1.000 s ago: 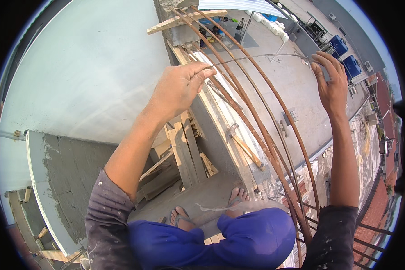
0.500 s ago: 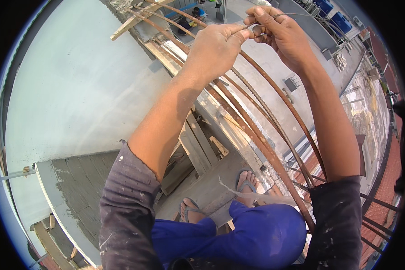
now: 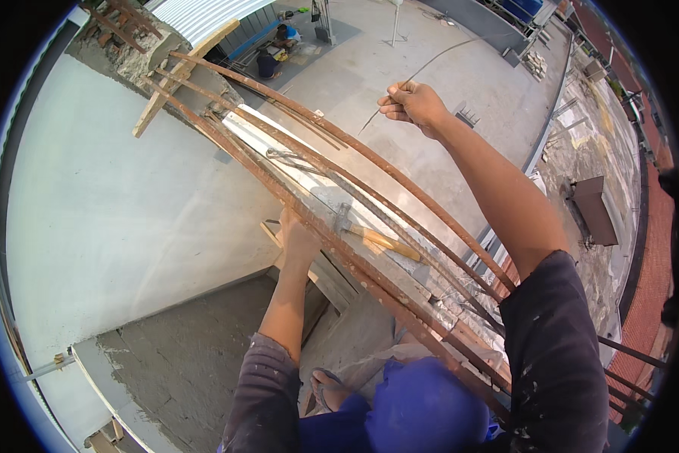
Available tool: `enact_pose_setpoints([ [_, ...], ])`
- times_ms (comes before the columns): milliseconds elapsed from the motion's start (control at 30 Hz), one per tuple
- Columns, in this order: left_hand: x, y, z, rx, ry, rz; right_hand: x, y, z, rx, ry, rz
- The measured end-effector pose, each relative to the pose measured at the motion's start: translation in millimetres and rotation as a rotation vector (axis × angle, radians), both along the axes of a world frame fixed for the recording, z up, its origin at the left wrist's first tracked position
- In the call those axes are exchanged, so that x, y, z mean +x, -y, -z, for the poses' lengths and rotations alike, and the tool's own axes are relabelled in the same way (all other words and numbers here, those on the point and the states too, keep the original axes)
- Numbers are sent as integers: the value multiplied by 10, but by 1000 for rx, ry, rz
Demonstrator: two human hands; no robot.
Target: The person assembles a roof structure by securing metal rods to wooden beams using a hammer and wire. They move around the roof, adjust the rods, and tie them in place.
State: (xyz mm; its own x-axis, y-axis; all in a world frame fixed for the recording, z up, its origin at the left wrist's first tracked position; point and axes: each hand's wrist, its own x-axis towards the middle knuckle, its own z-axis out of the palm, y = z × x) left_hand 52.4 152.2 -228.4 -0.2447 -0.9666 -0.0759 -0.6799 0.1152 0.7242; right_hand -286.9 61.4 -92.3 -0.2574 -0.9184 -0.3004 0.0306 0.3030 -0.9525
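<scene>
A thin, curved wire (image 3: 446,50) is pinched in the fingers of my right hand (image 3: 415,106), above the far side of the rusty steel bars. One short end pokes out below my fingers, and the longer part arcs up to the right. My left hand (image 3: 298,232) reaches to the near side of a rusty bar (image 3: 241,156); the bar hides its fingers. Several long bars run from the far left toward my right knee. Between them, on the board, lies a hammer (image 3: 382,240) with a wooden handle. A looped metal piece (image 3: 287,159) rests farther up.
A wooden batten (image 3: 188,75) crosses the bars' far end at broken masonry (image 3: 128,45). At left stand a pale wall (image 3: 105,196) and a grey mortar surface (image 3: 181,340). Well below, two people (image 3: 277,51) crouch on a concrete floor (image 3: 370,68). My sandalled foot (image 3: 329,389) stands on planks.
My hands have moved apart. The left let go of the wire and dropped to the bars; the right still holds the wire, now lower and farther left. The hammer has come into view.
</scene>
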Motion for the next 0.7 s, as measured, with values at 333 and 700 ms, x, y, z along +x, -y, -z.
enact_pose_setpoints([
  [333, -611, 885, 467, -21, 295, 82, 102, -138, 908, 233, -45, -98],
  [700, -795, 954, 471, 273, 420, 49, -49, 180, 1065, 305, -213, -216],
])
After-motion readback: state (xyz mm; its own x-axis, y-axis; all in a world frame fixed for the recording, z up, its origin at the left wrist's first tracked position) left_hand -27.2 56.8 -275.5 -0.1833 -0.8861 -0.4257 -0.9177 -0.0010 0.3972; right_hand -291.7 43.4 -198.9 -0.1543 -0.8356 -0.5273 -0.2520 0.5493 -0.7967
